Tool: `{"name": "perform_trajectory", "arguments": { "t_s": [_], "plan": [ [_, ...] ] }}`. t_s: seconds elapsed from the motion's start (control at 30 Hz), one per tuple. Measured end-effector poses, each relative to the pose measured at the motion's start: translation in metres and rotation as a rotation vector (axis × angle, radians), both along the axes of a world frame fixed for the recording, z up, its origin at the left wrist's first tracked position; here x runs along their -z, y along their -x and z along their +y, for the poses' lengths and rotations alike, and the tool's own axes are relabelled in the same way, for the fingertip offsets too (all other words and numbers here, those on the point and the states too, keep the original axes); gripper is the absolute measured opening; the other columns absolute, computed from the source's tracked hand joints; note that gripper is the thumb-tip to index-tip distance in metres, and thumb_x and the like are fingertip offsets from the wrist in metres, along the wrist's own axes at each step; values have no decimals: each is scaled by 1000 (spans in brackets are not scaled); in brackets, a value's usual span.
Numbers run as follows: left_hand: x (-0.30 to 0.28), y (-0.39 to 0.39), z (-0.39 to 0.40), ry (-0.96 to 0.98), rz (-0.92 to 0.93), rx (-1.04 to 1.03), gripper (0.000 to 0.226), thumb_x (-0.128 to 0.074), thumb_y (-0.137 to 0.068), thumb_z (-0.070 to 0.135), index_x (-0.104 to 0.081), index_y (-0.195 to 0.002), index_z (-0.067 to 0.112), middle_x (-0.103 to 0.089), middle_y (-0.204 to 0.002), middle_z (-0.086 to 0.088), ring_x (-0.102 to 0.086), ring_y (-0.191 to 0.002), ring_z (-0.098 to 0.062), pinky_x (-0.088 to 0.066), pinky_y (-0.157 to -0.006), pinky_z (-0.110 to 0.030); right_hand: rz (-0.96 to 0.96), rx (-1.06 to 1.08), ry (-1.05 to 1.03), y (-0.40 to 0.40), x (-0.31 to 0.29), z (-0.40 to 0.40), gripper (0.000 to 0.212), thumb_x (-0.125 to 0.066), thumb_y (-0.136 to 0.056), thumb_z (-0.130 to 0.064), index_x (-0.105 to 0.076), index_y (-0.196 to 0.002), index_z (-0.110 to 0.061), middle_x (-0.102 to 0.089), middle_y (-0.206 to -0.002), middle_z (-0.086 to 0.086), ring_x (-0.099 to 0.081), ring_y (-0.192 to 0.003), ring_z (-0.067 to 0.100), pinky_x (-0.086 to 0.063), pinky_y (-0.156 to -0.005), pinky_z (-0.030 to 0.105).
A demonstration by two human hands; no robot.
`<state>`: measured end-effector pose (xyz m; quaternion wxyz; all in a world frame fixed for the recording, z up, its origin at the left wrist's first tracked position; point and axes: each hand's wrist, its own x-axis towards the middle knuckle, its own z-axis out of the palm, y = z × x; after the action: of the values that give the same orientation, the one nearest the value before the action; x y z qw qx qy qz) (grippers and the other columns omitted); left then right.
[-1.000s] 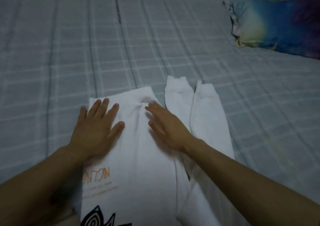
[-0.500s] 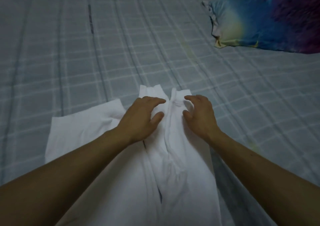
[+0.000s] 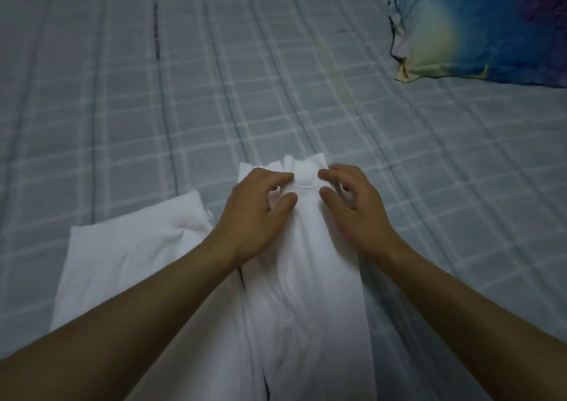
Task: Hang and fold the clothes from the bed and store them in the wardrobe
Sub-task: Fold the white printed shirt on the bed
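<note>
A bed [image 3: 129, 118] covered in a pale grey-blue checked sheet is filling the head view, with a blue and yellow pillow [image 3: 478, 29] lying at its far right corner. A white garment [image 3: 129, 265] is lying flat on the sheet near the person, its two sleeves laid together along its right side with the cuffs [image 3: 302, 170] pointing away. Both forearms are reaching forward side by side, the left hand [image 3: 256, 213] and right hand [image 3: 352, 210] each curling fingers and thumb around the bunched cuffs between them.
</note>
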<state>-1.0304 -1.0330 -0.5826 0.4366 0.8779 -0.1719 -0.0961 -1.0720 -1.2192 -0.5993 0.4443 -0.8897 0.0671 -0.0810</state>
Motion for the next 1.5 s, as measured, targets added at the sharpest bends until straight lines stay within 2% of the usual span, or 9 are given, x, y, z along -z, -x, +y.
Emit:
{"name": "perform_trajectory", "arguments": {
  "t_s": [0.2,0.4,0.6,0.67,0.87,1.07,1.23,1.33,1.5],
  "plan": [
    [1,-14,38,-243,-46,-144,29,-54,-98,24,-68,-122,13,-61,-122,-5,-54,-116,-21,-44,-101,-37,60,-178,115,-37,-4,43,33,-62,-92,-8,-62,-124,0,-56,-128,15,-53,-122,24,-36,-106,25],
    [11,-26,41,-296,172,-62,32,-56,-96,37,-64,-126,28,-60,-133,1,-55,-114,-15,-44,-98,-32,372,-145,267,-51,6,55,34,-61,-90,-30,-58,-124,-30,-56,-131,2,-50,-122,24,-39,-105,44],
    [8,-32,36,-15,387,-199,22,-67,-91,25,-73,-111,21,-71,-114,8,-65,-101,-8,-52,-84,-26,502,36,-228,-57,-2,46,11,-68,-85,-19,-73,-93,-23,-73,-97,-6,-68,-91,10,-56,-76,22],
    [5,-28,34,24,379,-193,21,-66,-90,22,-73,-110,21,-70,-113,10,-65,-102,-5,-52,-90,-28,455,63,-295,-51,-4,42,12,-68,-85,-14,-76,-91,-20,-73,-91,-7,-68,-82,5,-53,-65,13],
    [-16,-15,9,99,275,-93,24,-63,-94,21,-72,-117,21,-59,-103,26,-58,-95,11,-46,-78,-15,203,140,-293,-17,-19,12,26,-71,-81,-9,-76,-104,-21,-69,-93,-11,-63,-80,1,-53,-76,24],
    [-50,-1,-62,88,183,111,25,-62,-96,17,-71,-118,18,-54,-126,3,-58,-114,-14,-45,-107,-36,-4,326,-249,26,-54,-48,30,-74,-78,-2,-75,-106,-13,-70,-110,3,-66,-100,14,-53,-95,34],
    [-76,11,-132,112,152,283,29,-58,-98,19,-67,-126,19,-49,-135,3,-53,-121,-12,-40,-111,-35,-122,486,-182,60,-78,-110,33,-71,-81,-3,-73,-108,-22,-66,-113,2,-64,-100,8,-52,-89,22],
    [-74,26,-167,-29,76,436,48,-60,-96,25,-51,-143,18,-39,-148,-3,-42,-134,-18,-32,-116,-36,-91,578,-86,76,-72,-144,35,-68,-82,-2,-72,-111,-20,-64,-117,2,-63,-103,9,-51,-95,26],
    [-29,71,-168,-469,-27,534,59,-55,-96,34,-37,-151,22,-15,-164,-4,-21,-146,-30,-27,-118,-41,403,547,5,108,-19,-166,62,-71,-78,-2,-53,-136,-9,-55,-133,19,-55,-120,31,-43,-105,37]
  ]
}}
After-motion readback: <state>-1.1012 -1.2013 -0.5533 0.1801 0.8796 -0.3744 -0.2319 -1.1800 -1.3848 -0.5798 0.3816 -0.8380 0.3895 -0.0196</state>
